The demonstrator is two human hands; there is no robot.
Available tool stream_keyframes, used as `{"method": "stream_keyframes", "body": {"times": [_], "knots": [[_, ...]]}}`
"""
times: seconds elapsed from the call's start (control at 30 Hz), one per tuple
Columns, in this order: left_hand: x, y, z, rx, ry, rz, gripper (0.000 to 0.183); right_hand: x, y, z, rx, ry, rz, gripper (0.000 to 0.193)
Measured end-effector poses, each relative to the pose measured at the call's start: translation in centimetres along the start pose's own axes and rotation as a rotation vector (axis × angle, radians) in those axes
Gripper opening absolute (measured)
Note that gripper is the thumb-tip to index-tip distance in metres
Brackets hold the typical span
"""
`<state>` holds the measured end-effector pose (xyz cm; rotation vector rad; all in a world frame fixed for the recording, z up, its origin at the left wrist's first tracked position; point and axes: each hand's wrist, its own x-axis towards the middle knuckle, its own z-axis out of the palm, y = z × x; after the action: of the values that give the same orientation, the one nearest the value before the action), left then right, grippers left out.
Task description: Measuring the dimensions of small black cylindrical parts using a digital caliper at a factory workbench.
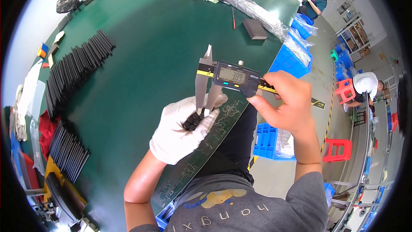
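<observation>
My left hand (171, 131), in a white glove, is closed around a small bunch of black rods (192, 121), whose ends show between the fingers. My bare right hand (285, 101) grips a digital caliper (234, 76) by its beam, thumb below the slider. The caliper's two jaws point down to the rods at my left fingertips. One rod end seems to sit between the jaw tips, though the glove partly hides the contact. The caliper's display is lit with a reading.
A long row of black rods (77, 71) lies on the green table (141, 60) at left, with thinner rods (68, 152) nearer. A dark block (255, 29) and plastic-wrapped stock (253, 10) lie at the far side. Blue crates (292, 60) and a red stool (337, 150) stand right. Several people sit farther off.
</observation>
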<state>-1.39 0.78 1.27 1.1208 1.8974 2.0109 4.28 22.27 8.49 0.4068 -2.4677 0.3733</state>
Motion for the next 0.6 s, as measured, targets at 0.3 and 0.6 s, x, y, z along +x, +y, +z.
{"method": "stream_keyframes", "body": {"times": [0.3, 0.6], "knots": [[0.2, 0.0, 1.1, 0.051, 0.172, 0.018, 0.023, 0.0, -1.6, -0.8, -0.011, -0.004, 0.044, 0.029], [0.1, 0.4, 1.6, 0.149, 0.274, 0.004, 0.023, 0.3, -2.3, -0.7, -0.099, 0.032, 0.02, 0.03]]}}
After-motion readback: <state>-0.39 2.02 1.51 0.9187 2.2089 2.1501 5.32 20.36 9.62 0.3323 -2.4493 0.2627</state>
